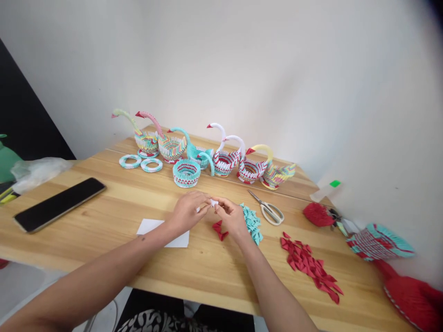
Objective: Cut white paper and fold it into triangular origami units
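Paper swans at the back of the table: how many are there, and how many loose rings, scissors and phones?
Swans: 6
Rings: 2
Scissors: 1
Phone: 1
Total: 10

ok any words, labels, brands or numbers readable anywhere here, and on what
None can be read.
phone: screen dark, no text showing.
scissors: no marking legible.
white paper piece between left hand and right hand: blank as far as shows.
green tag: too small to tell.
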The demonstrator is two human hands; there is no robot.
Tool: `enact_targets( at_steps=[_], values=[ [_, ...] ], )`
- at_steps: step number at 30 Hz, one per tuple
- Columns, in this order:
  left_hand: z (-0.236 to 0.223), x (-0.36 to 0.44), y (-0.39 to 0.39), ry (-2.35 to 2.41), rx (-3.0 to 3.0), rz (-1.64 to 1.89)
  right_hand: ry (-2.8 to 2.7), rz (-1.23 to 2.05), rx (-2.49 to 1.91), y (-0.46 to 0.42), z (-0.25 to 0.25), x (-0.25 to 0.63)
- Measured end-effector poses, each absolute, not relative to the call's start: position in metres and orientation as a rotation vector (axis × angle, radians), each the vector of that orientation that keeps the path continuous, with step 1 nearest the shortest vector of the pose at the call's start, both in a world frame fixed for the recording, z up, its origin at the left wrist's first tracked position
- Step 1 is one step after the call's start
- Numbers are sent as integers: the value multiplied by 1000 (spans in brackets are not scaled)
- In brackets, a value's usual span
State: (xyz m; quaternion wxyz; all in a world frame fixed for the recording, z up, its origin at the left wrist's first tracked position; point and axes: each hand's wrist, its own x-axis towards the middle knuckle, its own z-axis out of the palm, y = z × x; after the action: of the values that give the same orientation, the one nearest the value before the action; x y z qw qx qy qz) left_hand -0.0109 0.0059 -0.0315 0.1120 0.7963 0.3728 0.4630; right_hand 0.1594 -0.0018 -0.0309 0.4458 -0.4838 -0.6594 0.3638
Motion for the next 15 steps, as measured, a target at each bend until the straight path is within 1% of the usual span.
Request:
enact_targets(
  at_steps=[7, 15],
  values=[
    [-31, -11, 5, 1156, 2279, 1307, -1682, 807, -1220, -2, -33, 160],
    [-29, -10, 4, 1128, 2100, 1280, -1626, 904, -1216, 3, -39, 162]
  ],
)
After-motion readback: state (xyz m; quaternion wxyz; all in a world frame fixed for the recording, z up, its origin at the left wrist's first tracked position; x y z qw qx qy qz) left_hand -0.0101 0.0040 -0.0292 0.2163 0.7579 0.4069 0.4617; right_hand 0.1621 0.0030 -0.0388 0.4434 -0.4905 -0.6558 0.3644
